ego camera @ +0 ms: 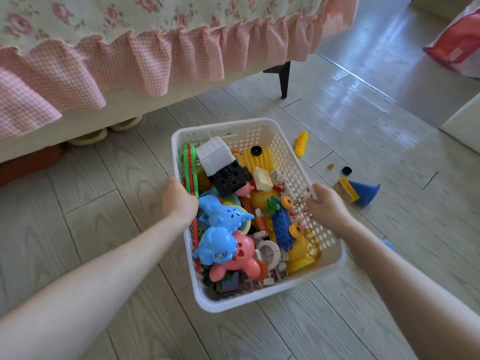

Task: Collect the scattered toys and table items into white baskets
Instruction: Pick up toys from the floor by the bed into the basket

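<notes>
1. Basket (259, 300): mid-scene on the floor (104, 229), just near of the bed (181, 55) frill. Cannot tell whether resting or barely lifted.
2. Left hand (179, 198) on left long rim, right hand (327, 206) on right long rim. Fingers (311, 203) of both curled over the rim and clamped on it; fingertips mostly hidden.
3. Material: white moulded plastic, rectangular, perforated walls, smooth solid rim. Probably stiff, with some flex likely along the long walls.
4. Load: toys (226, 215) heaped nearly to the rim. Hard glossy plastic throughout: rounded blue and pink animals, studded bricks, a ribbed yellow part. Judged moderately heavy for a thin basket, loose inside, apt to shift and rattle.
5. Best hold: both long rims at mid-length, as now, kept level. Any tilt likely to roll top pieces out.
6. Not yet collected, on floor right of basket: knobbly yellow piece (301, 142), black cap (346, 170), blue cone (367, 194) touching a yellow block (345, 189). All small, rigid, probably light; simple pinch pickups.
</notes>
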Tool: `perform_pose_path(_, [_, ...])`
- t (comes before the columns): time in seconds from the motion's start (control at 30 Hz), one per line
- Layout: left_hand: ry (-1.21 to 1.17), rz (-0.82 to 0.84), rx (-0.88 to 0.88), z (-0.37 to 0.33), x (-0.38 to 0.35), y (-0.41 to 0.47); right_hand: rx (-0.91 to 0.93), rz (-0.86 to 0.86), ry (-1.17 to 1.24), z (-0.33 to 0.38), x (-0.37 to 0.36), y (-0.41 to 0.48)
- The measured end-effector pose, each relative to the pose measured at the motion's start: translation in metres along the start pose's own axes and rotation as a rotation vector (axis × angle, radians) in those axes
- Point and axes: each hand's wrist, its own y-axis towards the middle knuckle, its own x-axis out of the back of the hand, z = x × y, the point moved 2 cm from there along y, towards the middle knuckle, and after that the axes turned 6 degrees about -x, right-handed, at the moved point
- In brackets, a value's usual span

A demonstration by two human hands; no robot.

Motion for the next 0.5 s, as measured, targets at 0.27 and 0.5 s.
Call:
perform_pose_path(0.27, [0.063, -0.001, 0.006, -0.037, -0.027, 0.044, 0.018, 0.006, 0.041, -0.008, 0.013, 0.057])
perform_pose_path(0.5, [0.143, -0.069, -0.018, -0.036, -0.041, 0.053, -0.115, 0.039, 0.404, -0.019, 0.029, 0.123])
